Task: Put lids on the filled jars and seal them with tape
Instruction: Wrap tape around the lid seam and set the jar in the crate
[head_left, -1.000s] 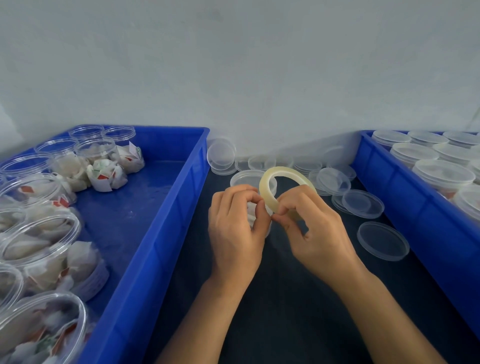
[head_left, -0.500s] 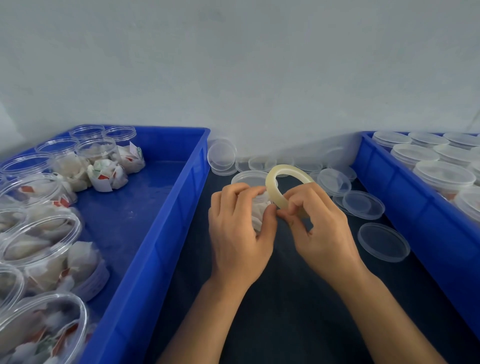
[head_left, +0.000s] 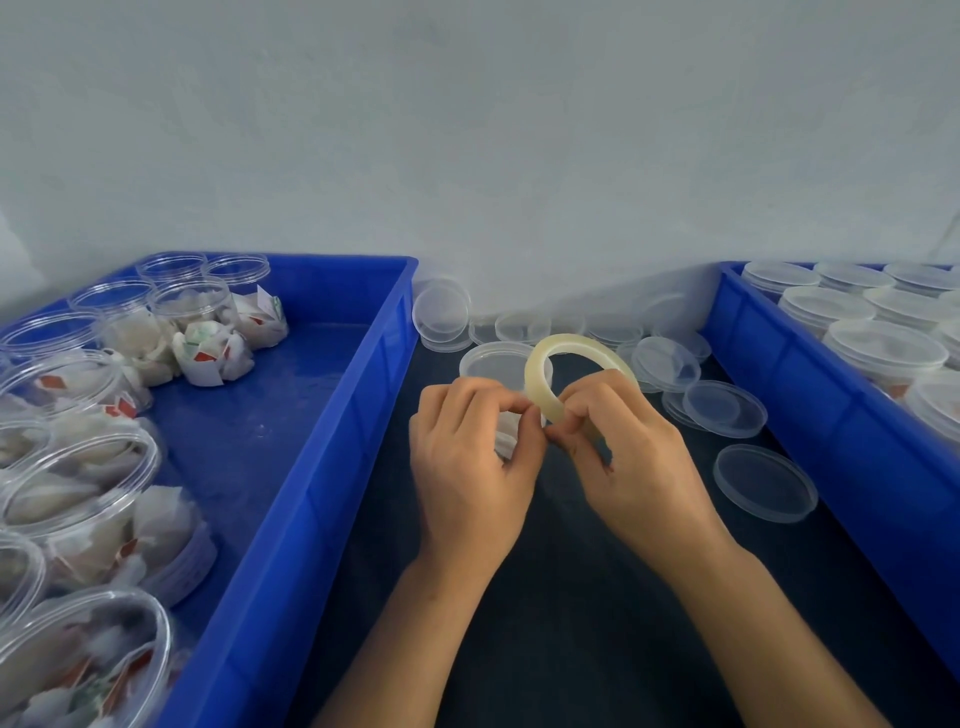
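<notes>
- Tape roll (head_left: 540, 371) sits up in the air over the dark table (head_left: 545, 623), between the two hands.
- Right hand (head_left: 631, 457) has its fingers curled round the low part of the roll and holds it up on its edge.
- Left hand (head_left: 467, 462) is curled too, and its thumb and first finger pinch at the edge of the roll, right where the two hands meet.
- If a loose end of tape is pulled up, it is too small to see.
- Just behind the hands stands a jar (head_left: 493, 364) with a lid on. The left hand hides its lower part.
- Loose lids (head_left: 761, 482) lie on the table to the right of the hands. More lie at the back by the wall (head_left: 467, 130), and one lid (head_left: 440, 312) leans up against it.
- Left bin (head_left: 322, 467) is blue and holds open jars (head_left: 78, 499) full of white packets, some with red on them.
- Right bin (head_left: 831, 415) is blue too and holds jars with lids on (head_left: 883, 353), packed close together.
</notes>
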